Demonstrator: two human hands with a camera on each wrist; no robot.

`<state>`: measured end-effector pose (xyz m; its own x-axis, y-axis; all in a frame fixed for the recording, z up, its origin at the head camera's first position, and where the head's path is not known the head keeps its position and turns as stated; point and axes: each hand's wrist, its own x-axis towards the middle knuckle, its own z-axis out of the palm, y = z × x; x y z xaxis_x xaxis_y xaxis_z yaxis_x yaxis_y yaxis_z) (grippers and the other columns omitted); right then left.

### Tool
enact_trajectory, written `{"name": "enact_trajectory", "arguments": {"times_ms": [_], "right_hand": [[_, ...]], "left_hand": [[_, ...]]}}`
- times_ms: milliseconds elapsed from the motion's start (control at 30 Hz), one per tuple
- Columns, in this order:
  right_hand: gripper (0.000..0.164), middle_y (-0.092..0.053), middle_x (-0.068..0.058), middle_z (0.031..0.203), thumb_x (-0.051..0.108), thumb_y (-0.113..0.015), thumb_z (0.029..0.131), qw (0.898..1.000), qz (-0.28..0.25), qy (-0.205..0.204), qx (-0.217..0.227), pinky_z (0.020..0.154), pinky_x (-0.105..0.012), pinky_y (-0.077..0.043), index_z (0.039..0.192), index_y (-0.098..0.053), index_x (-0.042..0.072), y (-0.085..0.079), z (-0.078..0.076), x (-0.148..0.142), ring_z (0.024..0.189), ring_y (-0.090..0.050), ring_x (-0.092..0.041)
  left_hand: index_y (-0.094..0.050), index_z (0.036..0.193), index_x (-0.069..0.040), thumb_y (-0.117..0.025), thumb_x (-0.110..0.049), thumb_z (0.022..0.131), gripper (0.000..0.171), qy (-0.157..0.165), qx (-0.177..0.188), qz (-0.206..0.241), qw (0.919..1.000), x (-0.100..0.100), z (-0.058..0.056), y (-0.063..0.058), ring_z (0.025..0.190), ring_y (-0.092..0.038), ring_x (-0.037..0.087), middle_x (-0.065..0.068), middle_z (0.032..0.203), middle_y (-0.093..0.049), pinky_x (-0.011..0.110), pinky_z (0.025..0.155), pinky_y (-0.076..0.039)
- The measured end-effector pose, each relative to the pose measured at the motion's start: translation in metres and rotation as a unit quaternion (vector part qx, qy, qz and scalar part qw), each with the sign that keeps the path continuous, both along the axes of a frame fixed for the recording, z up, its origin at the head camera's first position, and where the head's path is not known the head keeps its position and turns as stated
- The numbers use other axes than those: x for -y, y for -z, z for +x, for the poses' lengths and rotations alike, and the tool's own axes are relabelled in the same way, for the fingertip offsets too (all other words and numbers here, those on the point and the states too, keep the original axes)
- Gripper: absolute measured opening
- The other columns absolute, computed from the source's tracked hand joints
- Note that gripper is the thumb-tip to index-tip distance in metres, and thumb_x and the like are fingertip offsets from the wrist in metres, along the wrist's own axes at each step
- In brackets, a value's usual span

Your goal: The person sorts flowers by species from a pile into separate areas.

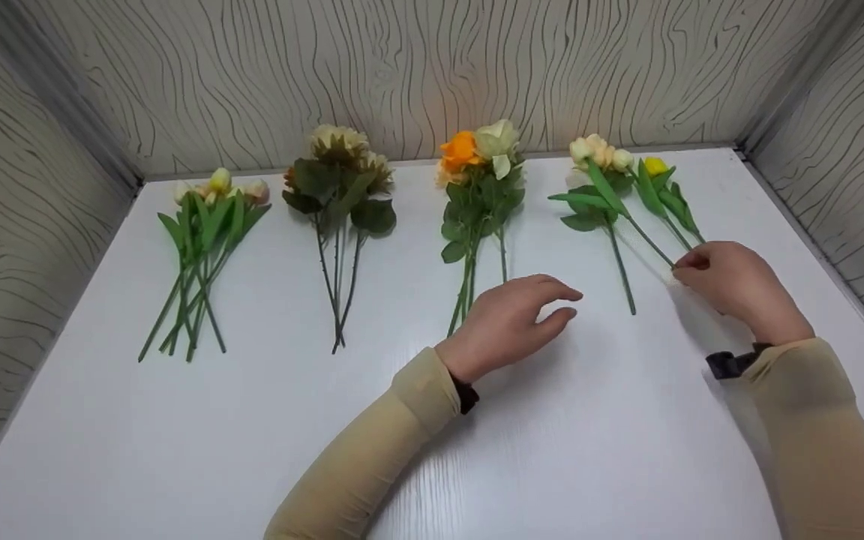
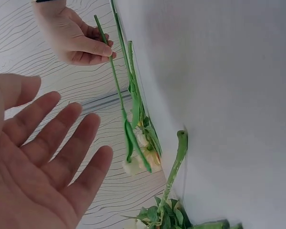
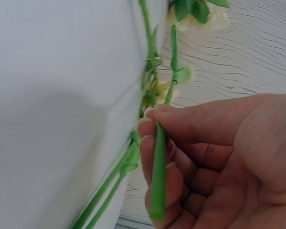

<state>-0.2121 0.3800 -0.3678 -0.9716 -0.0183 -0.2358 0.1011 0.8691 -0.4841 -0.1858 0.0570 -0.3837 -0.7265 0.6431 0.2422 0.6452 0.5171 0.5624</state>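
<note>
Between thumb and fingertips, my right hand [image 1: 739, 289] pinches the stem of a pale tulip [image 1: 606, 189]; in the right wrist view the stem's cut end [image 3: 158, 210] points toward the camera. The tulip's leaves and bloom overlap a cream flower [image 1: 601, 154] with a green stem lying on the table. Close beside the right hand lies a yellow tulip [image 1: 655, 166] with long leaves. My left hand [image 1: 511, 322] hovers over the table with fingers relaxed and nothing in them. It partly hides the stems of a bunch of orange and white roses [image 1: 477, 161].
Toward the left on the white table [image 1: 214, 450] lie a bunch of pale tulips [image 1: 211, 214] and a bunch of cream and brownish flowers [image 1: 338, 172]. Wood-grain patterned panels [image 1: 402, 67] stand behind the table and along both sides.
</note>
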Motion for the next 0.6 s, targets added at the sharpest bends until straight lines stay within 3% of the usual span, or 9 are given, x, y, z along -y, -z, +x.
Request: {"name": "enact_trajectory", "arguments": {"times_ms": [67,133,200,333,467,600], "right_hand": [[0.041,-0.063,-0.023,0.116,0.032,-0.059,0.104,1.000,-0.016,-0.002,-0.012,0.069,-0.039,-0.048,0.124,-0.064,-0.004,-0.005,0.002,0.009,0.092,-0.056,-0.031],[0.044,-0.064,-0.020,0.116,0.038,-0.060,0.104,0.999,-0.039,-0.006,-0.019,0.069,-0.038,-0.048,0.125,-0.064,0.000,-0.011,0.005,0.022,0.091,-0.057,-0.030],[0.044,-0.065,-0.017,0.115,0.042,-0.061,0.103,0.998,-0.066,-0.011,-0.023,0.070,-0.037,-0.050,0.126,-0.065,0.004,-0.016,0.008,0.039,0.092,-0.057,-0.028],[0.042,-0.067,-0.014,0.112,0.044,-0.065,0.100,0.990,-0.131,-0.037,-0.031,0.070,-0.034,-0.052,0.122,-0.067,0.008,-0.022,0.012,0.075,0.090,-0.058,-0.026],[0.039,-0.069,-0.011,0.106,0.044,-0.069,0.098,0.978,-0.190,-0.071,-0.039,0.072,-0.033,-0.055,0.118,-0.070,0.010,-0.023,0.016,0.108,0.087,-0.063,-0.025],[0.036,-0.070,-0.011,0.103,0.044,-0.071,0.097,0.970,-0.224,-0.091,-0.031,0.075,-0.036,-0.055,0.115,-0.072,0.013,-0.020,0.016,0.128,0.086,-0.064,-0.025]], "left_hand": [[-0.073,0.128,-0.019,-0.060,-0.026,0.105,0.027,-0.028,0.040,0.049,0.9976,0.003,-0.002,-0.002,0.113,-0.061,0.002,-0.010,0.123,-0.069,0.019,0.096,-0.048],[-0.074,0.126,-0.018,-0.061,-0.025,0.105,0.026,-0.054,0.091,0.113,0.9880,0.006,-0.006,-0.004,0.105,-0.062,0.001,-0.012,0.118,-0.070,0.020,0.091,-0.050],[-0.074,0.125,-0.017,-0.062,-0.025,0.105,0.025,-0.078,0.142,0.177,0.9709,0.010,-0.010,-0.007,0.098,-0.062,0.003,-0.014,0.113,-0.070,0.022,0.087,-0.053],[-0.073,0.126,-0.018,-0.065,-0.029,0.103,0.027,-0.116,0.225,0.289,0.9234,0.020,-0.018,-0.010,0.095,-0.065,0.010,-0.013,0.108,-0.070,0.027,0.083,-0.056],[-0.071,0.127,-0.019,-0.067,-0.033,0.102,0.029,-0.143,0.253,0.363,0.8850,0.025,-0.025,-0.010,0.100,-0.068,0.014,-0.007,0.110,-0.071,0.030,0.087,-0.057],[-0.072,0.119,-0.015,-0.067,-0.031,0.101,0.024,-0.149,0.261,0.415,0.8590,0.027,-0.027,-0.010,0.100,-0.069,0.018,-0.001,0.108,-0.072,0.031,0.088,-0.058]]}}
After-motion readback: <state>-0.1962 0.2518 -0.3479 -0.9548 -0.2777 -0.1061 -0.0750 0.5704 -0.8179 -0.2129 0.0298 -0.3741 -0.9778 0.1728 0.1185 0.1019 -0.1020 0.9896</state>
